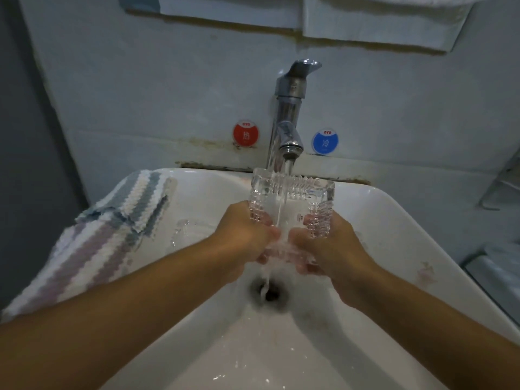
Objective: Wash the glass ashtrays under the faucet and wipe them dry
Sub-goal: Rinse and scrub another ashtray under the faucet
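Landmark: chrome faucet (287,119), mounted at the back rim of a white ceramic sink (399,220), lever raised, water running from the spout.

Item 1. Square cut-glass ashtray (292,201), ribbed walls, clear. Held tilted directly below the faucet spout, above the basin; the stream strikes its inner face and spills off its lower edge toward the drain (268,294), which lies below the faucet at the basin's centre.

Item 2. Left hand (244,235), fingers curled around the ashtray's left side, thumb on the front.

Item 3. Right hand (329,243), fingers curled around the ashtray's right side, gripping it from underneath.

Item 4. Second clear glass ashtray (187,229), faint, lying on the basin slope to the left of the faucet, below the left hand's level. Outline only partly readable.

Item 5. Striped cloth (112,229), bands of white, grey-blue and mauve, draped over the sink rim far left of the faucet.

Item 6. Round red sticker (245,133), on the wall just left of the faucet.

Item 7. Round blue sticker (325,140), on the wall just right of the faucet.
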A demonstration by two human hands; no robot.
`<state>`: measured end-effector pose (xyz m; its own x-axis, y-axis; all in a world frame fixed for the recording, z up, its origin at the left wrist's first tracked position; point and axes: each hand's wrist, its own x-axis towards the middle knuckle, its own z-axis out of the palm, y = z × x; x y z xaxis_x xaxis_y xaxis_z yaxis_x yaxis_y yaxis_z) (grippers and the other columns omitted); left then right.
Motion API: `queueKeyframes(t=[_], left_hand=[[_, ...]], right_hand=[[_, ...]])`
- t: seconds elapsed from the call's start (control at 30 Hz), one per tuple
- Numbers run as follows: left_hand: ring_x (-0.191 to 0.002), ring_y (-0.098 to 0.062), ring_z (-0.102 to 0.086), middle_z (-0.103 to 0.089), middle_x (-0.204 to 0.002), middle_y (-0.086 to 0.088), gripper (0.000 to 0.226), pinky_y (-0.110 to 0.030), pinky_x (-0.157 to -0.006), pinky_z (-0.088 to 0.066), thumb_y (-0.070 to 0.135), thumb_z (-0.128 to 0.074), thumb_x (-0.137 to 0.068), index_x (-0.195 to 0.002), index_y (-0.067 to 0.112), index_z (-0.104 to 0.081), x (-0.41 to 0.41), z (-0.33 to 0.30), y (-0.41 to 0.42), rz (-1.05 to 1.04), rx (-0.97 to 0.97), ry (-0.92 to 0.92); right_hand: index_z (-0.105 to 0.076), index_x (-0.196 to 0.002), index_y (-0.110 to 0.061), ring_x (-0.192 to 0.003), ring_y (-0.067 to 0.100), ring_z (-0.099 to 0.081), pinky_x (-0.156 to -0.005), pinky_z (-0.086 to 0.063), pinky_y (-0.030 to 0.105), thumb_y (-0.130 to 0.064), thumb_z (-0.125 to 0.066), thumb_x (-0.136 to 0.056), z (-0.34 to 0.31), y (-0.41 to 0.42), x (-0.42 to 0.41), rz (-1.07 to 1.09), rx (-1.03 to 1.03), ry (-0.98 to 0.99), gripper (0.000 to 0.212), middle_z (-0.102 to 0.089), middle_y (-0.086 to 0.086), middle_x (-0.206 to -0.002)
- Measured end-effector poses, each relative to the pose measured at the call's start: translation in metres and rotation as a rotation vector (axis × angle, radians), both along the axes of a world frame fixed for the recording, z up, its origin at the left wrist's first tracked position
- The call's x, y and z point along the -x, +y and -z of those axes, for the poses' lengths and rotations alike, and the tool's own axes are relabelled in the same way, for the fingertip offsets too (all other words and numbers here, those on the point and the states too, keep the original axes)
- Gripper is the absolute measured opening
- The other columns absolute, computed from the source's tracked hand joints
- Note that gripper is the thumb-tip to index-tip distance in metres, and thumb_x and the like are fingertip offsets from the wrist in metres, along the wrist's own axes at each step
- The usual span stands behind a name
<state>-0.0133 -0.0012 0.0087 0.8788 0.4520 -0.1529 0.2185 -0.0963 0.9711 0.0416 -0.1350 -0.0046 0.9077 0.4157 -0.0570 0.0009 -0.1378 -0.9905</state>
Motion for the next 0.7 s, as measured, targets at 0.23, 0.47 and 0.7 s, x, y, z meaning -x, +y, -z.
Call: queueKeyframes(t=[0.23,0.47,0.7], left_hand=[[-0.074,-0.024,-0.066,-0.067,-0.094,-0.011,0.015,-0.027,-0.051,-0.056,0.0,-0.058,-0.097,-0.095,0.014,-0.062,-0.005,0.0,0.011,-0.037,0.037,0.064],[-0.069,-0.02,-0.069,-0.073,-0.096,-0.014,0.033,-0.024,-0.051,-0.055,-0.005,-0.079,-0.078,-0.107,0.007,-0.066,-0.002,0.005,0.003,0.072,0.128,0.064],[-0.084,-0.028,-0.067,-0.067,-0.108,-0.018,0.029,-0.028,-0.056,-0.057,-0.018,-0.046,-0.087,-0.11,-0.008,-0.061,-0.01,0.011,-0.006,0.07,0.521,0.042]], right_hand=[[-0.068,-0.105,-0.021,-0.071,0.016,-0.072,-0.064,-0.061,0.033,0.011,-0.054,-0.09,-0.007,-0.001,0.004,-0.159,-0.023,0.108,0.039,-0.077,0.001,-0.085],[-0.064,-0.103,-0.013,-0.064,0.02,-0.067,-0.045,-0.053,0.024,-0.003,-0.058,-0.097,0.0,0.004,0.001,0.139,0.012,0.073,0.013,-0.07,0.008,-0.087],[-0.063,-0.11,-0.015,-0.074,0.028,-0.07,-0.046,-0.049,0.025,0.003,-0.052,-0.095,-0.001,0.0,-0.009,0.23,0.017,0.096,0.026,-0.07,0.014,-0.102]])
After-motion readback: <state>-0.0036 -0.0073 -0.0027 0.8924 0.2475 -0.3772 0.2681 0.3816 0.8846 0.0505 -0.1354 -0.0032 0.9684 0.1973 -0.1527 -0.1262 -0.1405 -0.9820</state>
